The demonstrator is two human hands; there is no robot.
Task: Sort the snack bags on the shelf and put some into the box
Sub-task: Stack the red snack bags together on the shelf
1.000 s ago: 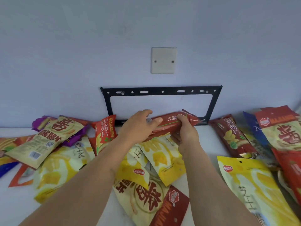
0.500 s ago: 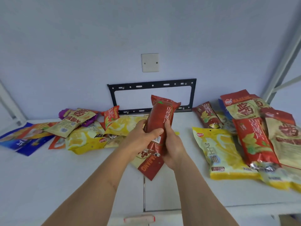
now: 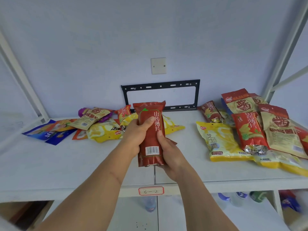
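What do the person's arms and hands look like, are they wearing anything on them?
Both forearms are bare right up to the bottom edge of the picture: no sleeves show. The left hand and right hand wear no gloves. No watch, bracelet or ring can be seen on either one. The fingernails look short and plain.

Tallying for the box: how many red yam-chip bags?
4: held bag in left hand and right hand; bright bag atop the right pile; darker bag behind it; small bag in the left pile. More may be buried.

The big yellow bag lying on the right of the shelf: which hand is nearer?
Right hand, just left of the yellow bag; left hand is beyond the held red bag.
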